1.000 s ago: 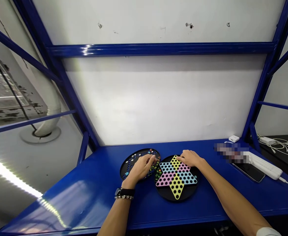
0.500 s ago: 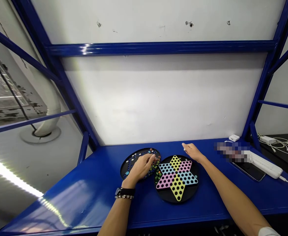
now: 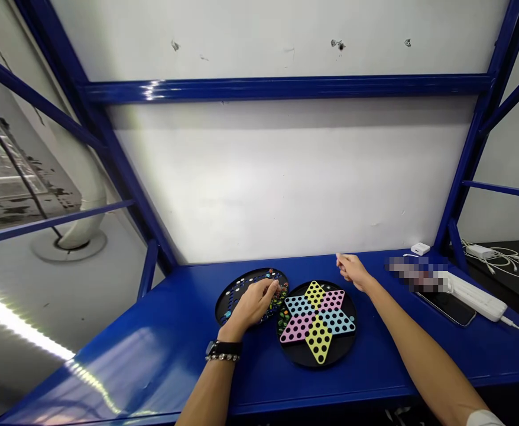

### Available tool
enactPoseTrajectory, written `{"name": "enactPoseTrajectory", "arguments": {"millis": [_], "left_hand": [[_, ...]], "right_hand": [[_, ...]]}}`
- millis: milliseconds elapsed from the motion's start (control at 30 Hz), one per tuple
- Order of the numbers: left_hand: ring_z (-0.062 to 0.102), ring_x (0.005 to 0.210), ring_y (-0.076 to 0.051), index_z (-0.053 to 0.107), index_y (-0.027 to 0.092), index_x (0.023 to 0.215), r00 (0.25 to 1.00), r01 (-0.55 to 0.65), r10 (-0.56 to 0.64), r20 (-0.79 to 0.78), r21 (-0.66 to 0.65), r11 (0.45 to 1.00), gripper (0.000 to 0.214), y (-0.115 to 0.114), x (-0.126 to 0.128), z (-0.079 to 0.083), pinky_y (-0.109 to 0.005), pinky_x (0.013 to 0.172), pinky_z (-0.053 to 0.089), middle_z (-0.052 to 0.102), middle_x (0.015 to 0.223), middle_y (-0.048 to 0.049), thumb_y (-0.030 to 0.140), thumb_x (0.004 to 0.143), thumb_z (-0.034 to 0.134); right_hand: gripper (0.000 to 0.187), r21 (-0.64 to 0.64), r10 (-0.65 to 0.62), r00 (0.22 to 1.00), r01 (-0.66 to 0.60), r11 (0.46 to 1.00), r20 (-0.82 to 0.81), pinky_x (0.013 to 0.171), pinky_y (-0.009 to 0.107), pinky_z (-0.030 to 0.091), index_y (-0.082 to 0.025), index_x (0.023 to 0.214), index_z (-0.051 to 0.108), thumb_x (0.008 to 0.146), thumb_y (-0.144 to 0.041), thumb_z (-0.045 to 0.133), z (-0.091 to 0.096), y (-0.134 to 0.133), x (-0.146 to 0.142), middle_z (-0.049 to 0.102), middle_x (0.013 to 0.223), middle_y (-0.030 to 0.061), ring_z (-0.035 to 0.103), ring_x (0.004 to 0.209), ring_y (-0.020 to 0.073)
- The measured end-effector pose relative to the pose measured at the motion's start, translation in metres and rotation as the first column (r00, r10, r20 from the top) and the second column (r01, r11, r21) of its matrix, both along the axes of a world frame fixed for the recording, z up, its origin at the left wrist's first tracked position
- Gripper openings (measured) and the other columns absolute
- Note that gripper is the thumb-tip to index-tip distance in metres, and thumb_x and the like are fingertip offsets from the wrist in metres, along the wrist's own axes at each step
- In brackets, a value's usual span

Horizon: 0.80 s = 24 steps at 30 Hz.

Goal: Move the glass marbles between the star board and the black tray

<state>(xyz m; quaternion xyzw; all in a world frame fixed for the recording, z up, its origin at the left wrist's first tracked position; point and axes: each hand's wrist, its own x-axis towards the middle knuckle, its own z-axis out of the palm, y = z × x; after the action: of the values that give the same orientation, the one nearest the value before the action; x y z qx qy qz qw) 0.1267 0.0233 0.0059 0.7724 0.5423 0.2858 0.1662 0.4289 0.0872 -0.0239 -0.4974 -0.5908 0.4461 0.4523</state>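
Observation:
A black round tray [image 3: 235, 300] with white dots, holding several coloured glass marbles, lies at left on the blue table. My left hand [image 3: 255, 300] rests over its right side, thumb and fingers drawn together; what lies between them is hidden. Next to it is a round Chinese checkers board [image 3: 317, 322], its star yellow, pink and blue with black holes. A small white marble [image 3: 328, 287] sits on the board's black outer part, near the far edge. Beyond that edge my right hand [image 3: 352, 271] hovers, closed, with nothing visible in its fingers.
At right on the table are a black phone [image 3: 448, 307], a white power strip [image 3: 474, 296] and a small white charger [image 3: 420, 248]. White cables and adapters lie on a dark surface farther right. Blue frame posts and a white wall [image 3: 286, 189] stand behind.
My right hand has moved slightly right, away from the board. The small white marble seen at its fingertips is now on the board's far dark part. My left hand has stayed over the tray.

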Motion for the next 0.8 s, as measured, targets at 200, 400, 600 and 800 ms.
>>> {"name": "enactPoseTrajectory", "arguments": {"millis": [200, 400, 600, 800], "left_hand": [[0.065, 0.091, -0.026, 0.07, 0.021, 0.084, 1.0, 0.005, -0.005, 0.01, -0.022, 1.0, 0.056, 0.0, 0.0, 0.0, -0.033, 0.083, 0.048, 0.074, 0.095, -0.0091, 0.057, 0.094, 0.029], [0.066, 0.091, -0.025, 0.07, 0.02, 0.085, 1.0, 0.016, -0.016, 0.007, -0.025, 1.0, 0.055, 0.0, 0.001, 0.0, -0.033, 0.083, 0.047, 0.074, 0.095, -0.0087, 0.056, 0.094, 0.028], [0.066, 0.089, -0.024, 0.07, 0.021, 0.084, 1.0, 0.014, -0.014, 0.006, -0.017, 1.0, 0.053, 0.0, 0.0, -0.001, -0.031, 0.08, 0.047, 0.074, 0.094, -0.0073, 0.053, 0.095, 0.03], [0.067, 0.089, -0.024, 0.071, 0.021, 0.085, 1.0, 0.009, -0.009, 0.009, -0.015, 1.0, 0.053, 0.001, -0.001, -0.003, -0.03, 0.079, 0.047, 0.075, 0.095, -0.0067, 0.054, 0.095, 0.031]], "right_hand": [[0.042, 0.096, 0.099, 0.663, -0.25, 0.963, 0.742, 0.064, 0.025, 0.035, -0.018, 0.068, 0.061, 0.097, -0.039, 0.039, 0.012, -0.02, -0.017, 0.066, 0.072, 0.004, 0.058, 0.071, 0.0149], [0.027, 0.11, 0.047, 0.446, -0.321, 0.941, 0.894, 0.064, 0.026, 0.033, -0.023, 0.103, 0.06, 0.1, -0.032, 0.036, 0.025, -0.037, -0.029, 0.071, 0.098, 0.0059, 0.064, 0.084, 0.0196], [0.025, 0.05, 0.045, 0.238, -0.377, 0.925, 0.97, 0.066, 0.029, 0.038, -0.018, 0.109, 0.057, 0.1, -0.025, 0.035, 0.023, -0.044, -0.041, 0.071, 0.096, 0.012, 0.067, 0.084, 0.0243], [0.024, 0.084, -0.025, 0.154, -0.388, 0.918, 0.988, 0.069, 0.032, 0.045, -0.015, 0.106, 0.06, 0.096, -0.019, 0.039, 0.018, -0.045, -0.045, 0.071, 0.099, 0.0138, 0.069, 0.087, 0.0268]]}}
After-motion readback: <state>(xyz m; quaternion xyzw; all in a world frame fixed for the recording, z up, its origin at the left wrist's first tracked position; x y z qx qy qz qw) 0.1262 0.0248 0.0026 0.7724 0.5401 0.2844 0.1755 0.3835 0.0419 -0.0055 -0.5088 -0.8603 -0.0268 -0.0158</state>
